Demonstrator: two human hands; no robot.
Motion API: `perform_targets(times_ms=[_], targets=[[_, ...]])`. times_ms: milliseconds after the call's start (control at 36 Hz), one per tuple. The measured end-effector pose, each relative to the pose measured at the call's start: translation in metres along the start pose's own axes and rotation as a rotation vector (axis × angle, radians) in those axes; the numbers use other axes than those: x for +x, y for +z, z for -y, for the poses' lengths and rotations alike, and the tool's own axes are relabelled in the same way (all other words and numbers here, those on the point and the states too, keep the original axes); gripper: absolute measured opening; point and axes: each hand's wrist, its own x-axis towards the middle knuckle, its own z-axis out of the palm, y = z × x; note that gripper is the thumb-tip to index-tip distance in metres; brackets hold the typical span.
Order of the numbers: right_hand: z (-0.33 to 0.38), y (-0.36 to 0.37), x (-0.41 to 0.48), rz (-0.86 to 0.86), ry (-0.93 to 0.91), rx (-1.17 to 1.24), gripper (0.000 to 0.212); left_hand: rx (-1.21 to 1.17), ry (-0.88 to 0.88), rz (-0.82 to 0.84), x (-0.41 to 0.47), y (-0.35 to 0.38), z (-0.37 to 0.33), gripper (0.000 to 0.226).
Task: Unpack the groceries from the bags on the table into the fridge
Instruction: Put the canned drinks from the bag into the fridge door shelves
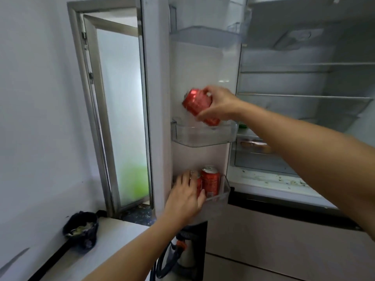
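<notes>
The fridge stands open, its door [158, 98] swung to the left. My right hand [220, 105] grips a red can [196, 102], tilted, just above the clear middle door bin [203, 136]. A second red can [211, 182] stands upright in the lower door bin [220, 196]. Next to it my left hand [185, 196] wraps around another red can [197, 183], mostly hidden by my fingers.
Glass shelves [304, 96] and a drawer [257, 157] fill the fridge interior on the right. A frosted window [121, 118] is left of the door. A dark bag [82, 231] sits on a white counter [113, 250] at lower left. A hose and metal fitting [178, 254] lie below the door.
</notes>
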Motion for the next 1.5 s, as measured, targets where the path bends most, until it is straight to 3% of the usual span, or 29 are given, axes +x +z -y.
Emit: perform_targets(times_ms=[306, 444, 528, 667, 750, 861, 1000, 1278, 1389, 1500], targets=[[0.006, 0.014, 0.012, 0.274, 0.004, -0.246, 0.06, -0.009, 0.016, -0.033, -0.001, 0.0, 0.011, 0.059], [0.012, 0.014, 0.01, 0.308, 0.062, -0.257, 0.059, 0.001, 0.014, 0.006, 0.003, 0.0, 0.012, 0.064], [0.014, 0.009, 0.005, 0.182, 0.088, -0.147, 0.058, 0.005, 0.008, 0.078, 0.008, -0.004, 0.015, 0.068], [0.015, -0.004, -0.021, -0.234, 0.011, -0.139, 0.039, 0.074, 0.05, 0.118, 0.016, -0.012, 0.015, 0.07], [0.015, -0.006, -0.043, -0.409, -0.035, -0.173, 0.031, 0.091, 0.141, 0.006, 0.01, -0.023, 0.013, 0.058], [0.022, 0.006, -0.072, -0.455, -0.118, -0.204, 0.024, 0.04, 0.246, -0.147, -0.02, -0.039, 0.015, 0.031], [0.04, 0.047, -0.104, -0.37, -0.288, -0.188, 0.024, 0.171, 0.122, -0.017, -0.073, -0.062, 0.035, 0.024], [0.08, 0.189, -0.185, 0.144, -0.521, -0.239, 0.034, 0.33, -0.358, 0.144, -0.238, -0.122, 0.062, 0.022], [0.121, 0.247, -0.236, 0.319, -0.601, -0.201, 0.037, 0.431, -0.54, 0.265, -0.328, -0.158, 0.065, 0.022], [0.185, 0.287, -0.279, 0.421, -0.758, -0.145, 0.042, 0.519, -0.719, 0.272, -0.4, -0.213, 0.074, 0.019]])
